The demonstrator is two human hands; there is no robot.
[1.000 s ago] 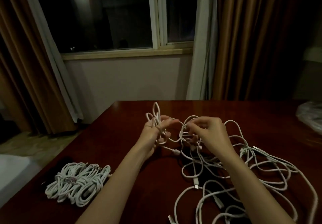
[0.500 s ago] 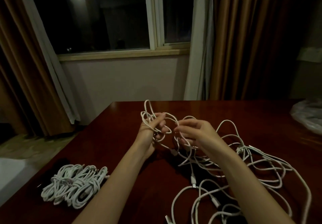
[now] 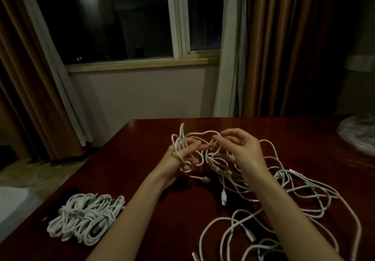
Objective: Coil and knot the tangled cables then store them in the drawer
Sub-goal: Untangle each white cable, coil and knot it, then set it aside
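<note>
- Your left hand is raised above the dark red surface, just left of the tangled cables, with its fingers curled round several white loops wound about the palm and wrist
- A loop of that cable arches from your left hand across to your right hand
- Your right hand is held just above the near-left part of the tangle, thumb and forefinger pinching the arched strand at its right end, the other fingers loosely curled
- The tangled cables lie loose on the surface, spreading from under your hands out to the right and down toward the bottom edge of the view; they are all white and cross over one another in open loops
- One white plug hangs at the left edge of the tangle, below and between your hands
- A bundle of coiled cables lies well left of the tangle, near the left edge of the surface, apart from both hands
- A clear plastic bag sits to the far right of the tangle, at the edge of the view
- Beyond the tangle, a dark window with brown curtains on either side faces you
- No drawer shows in this view
</note>
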